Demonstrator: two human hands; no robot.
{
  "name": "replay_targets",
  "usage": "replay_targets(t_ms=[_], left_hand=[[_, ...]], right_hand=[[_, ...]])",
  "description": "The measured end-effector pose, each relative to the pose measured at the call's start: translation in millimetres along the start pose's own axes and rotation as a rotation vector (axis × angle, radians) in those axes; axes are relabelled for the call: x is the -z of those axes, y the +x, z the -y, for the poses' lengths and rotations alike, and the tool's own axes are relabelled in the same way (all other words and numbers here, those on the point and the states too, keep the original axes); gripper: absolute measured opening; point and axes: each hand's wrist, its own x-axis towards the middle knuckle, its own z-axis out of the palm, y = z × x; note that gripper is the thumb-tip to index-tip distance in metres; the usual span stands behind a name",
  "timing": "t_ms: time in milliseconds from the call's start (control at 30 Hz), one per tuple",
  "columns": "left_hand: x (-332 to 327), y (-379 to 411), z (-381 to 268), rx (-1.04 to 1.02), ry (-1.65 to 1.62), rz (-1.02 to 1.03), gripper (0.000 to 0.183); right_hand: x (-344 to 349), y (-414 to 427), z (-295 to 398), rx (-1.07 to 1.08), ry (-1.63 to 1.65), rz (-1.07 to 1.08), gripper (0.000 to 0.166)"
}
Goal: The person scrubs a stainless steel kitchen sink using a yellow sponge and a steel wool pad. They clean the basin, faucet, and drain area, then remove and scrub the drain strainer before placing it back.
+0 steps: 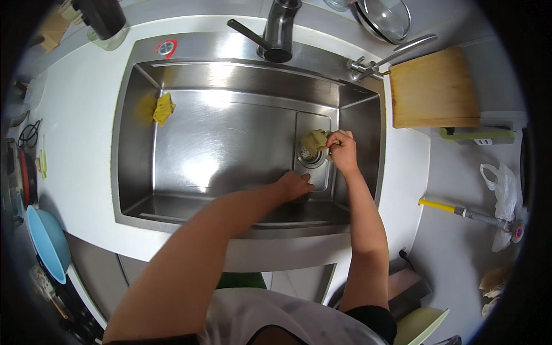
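A stainless steel sink (224,142) lies before me. My right hand (343,148) grips a crumpled olive-yellow cloth (315,140), which hangs over the upper part of the round drain strainer (311,158). Lower and to the left of the drain, my left hand (296,186) reaches down near the sink's floor with fingers bent; whether it holds anything is hidden. A second, brighter yellow cloth (164,109) lies in the sink's far left corner.
Behind the sink stand a dark metal faucet (278,34) and a small chrome tap (364,69). A wooden cutting board (435,90) is at the right. On the left are a blue basin (49,243) and a dark jug (101,17). White counter (77,146) surrounds the sink.
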Motion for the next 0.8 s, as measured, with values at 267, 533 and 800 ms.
replay_targets(t_ms=[267,533,800], left_hand=[[104,-142,79,0.491,0.108,0.145,0.058],[116,-260,159,1.108,0.388,0.124,0.033],[117,-259,131,1.035,0.1,0.009,0.048]], right_hand=[[-75,14,51,0.07,0.366,0.045,0.052],[-220,29,102,0.355,0.039,0.235,0.063],[-277,-22,158,0.625,0.059,0.787,0.066]])
